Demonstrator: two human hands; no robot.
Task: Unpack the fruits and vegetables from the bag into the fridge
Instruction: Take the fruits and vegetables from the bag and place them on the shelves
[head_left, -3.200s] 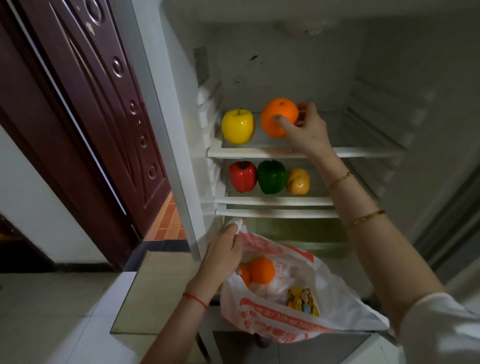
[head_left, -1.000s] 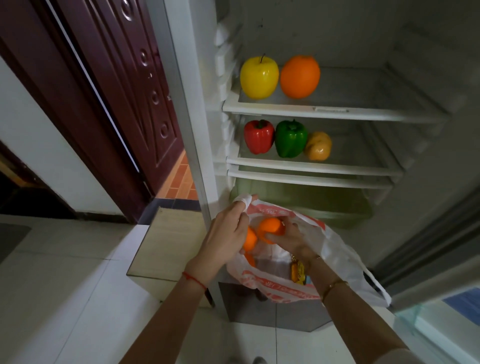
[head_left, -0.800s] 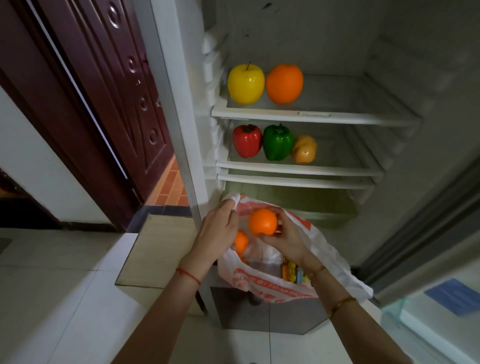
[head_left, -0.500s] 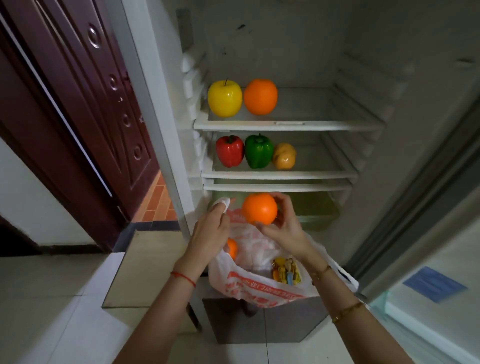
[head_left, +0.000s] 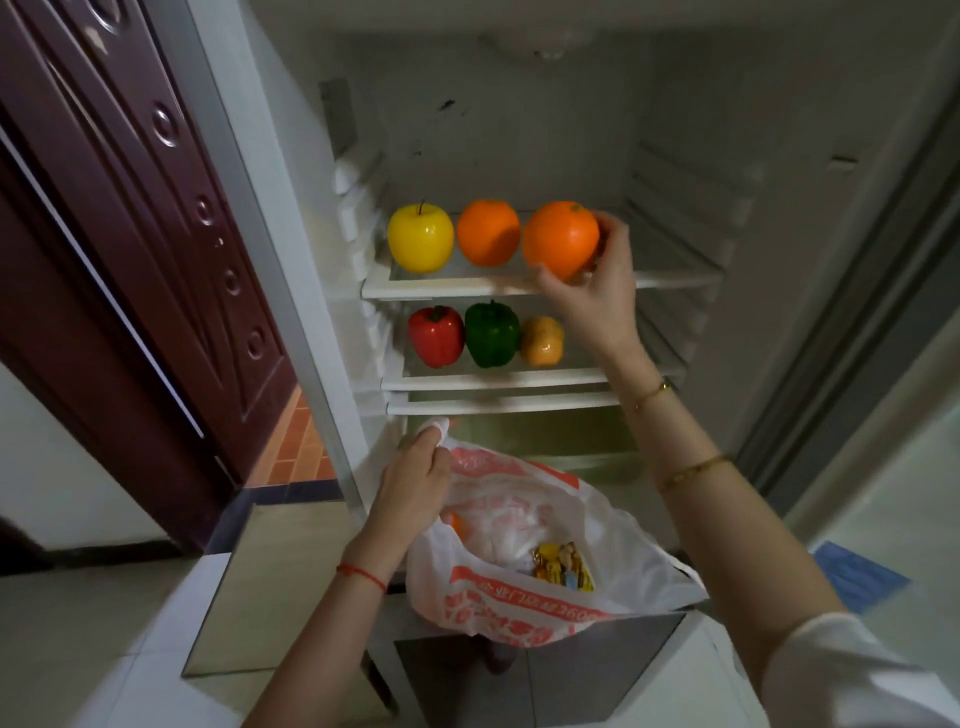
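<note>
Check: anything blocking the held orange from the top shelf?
Nothing visible. The right hand holds the orange at the top shelf's front edge, right of the shelved orange; the shelf to the right is bare.

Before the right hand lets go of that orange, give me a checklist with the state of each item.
1. Right hand has a firm grip on the held orange: ok, fingers curl round it.
2. Room on the top shelf to the right of the shelved orange: ok, bare shelf there.
3. Held orange resting on the shelf: cannot tell, its underside is hidden by the thumb.
4. Apple and shelved orange are steady: ok, both sit upright on the shelf.
5. Left hand holds the bag open: ok, it pinches the handle.
6. More fruit left in the bag: ok, an orange bit shows by the left hand.
</note>
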